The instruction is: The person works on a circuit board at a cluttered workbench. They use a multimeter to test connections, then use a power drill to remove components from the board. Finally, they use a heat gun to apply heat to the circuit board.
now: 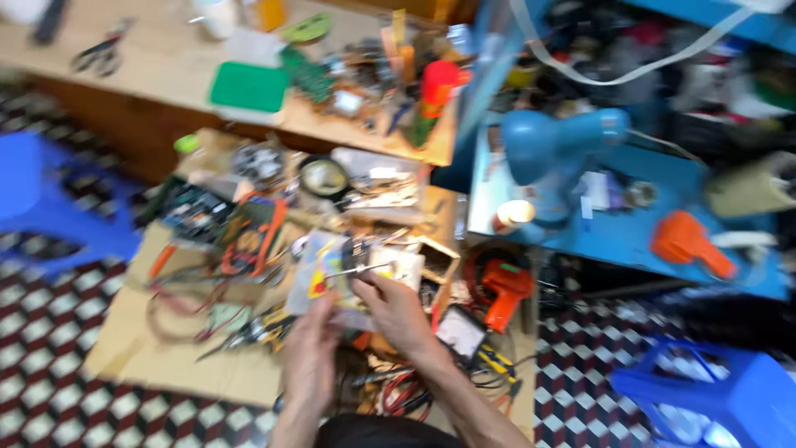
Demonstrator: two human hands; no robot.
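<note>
Below, cluttered wooden workbench (166,357) — checkered floor (50,398), blue stools (721,398)

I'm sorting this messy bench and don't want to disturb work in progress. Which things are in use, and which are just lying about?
In use:
left hand on a clear plastic packet
right hand holding a thin metal tool

Lying about:
orange multimeter
blue desk lamp
scissors
green pad

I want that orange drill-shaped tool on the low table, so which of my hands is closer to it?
Right. The right hand sits just left of the orange tool, with the small wooden box between them. The left hand is farther left and lower.
</note>
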